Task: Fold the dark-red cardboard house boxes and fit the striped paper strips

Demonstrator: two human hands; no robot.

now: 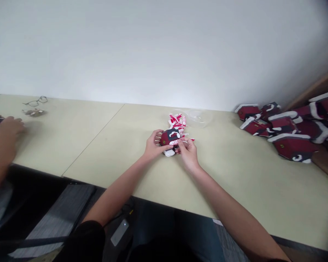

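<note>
A dark red and black, house-shaped fabric piece with white trim is held just above the table, in front of me. My left hand grips its left side, thumb along the lower edge. A short red-and-white striped piece lies across its lower right corner. At that corner my right hand is closed in a pinch by the end of the striped piece; its fingertips are partly hidden. Just behind is a pile of red-and-white striped pieces.
A clear plastic bag or dish lies behind the striped pile. Several similar dark red pieces are heaped at the right. At the left are eyeglasses, a small packet and another person's hand holding a dark item.
</note>
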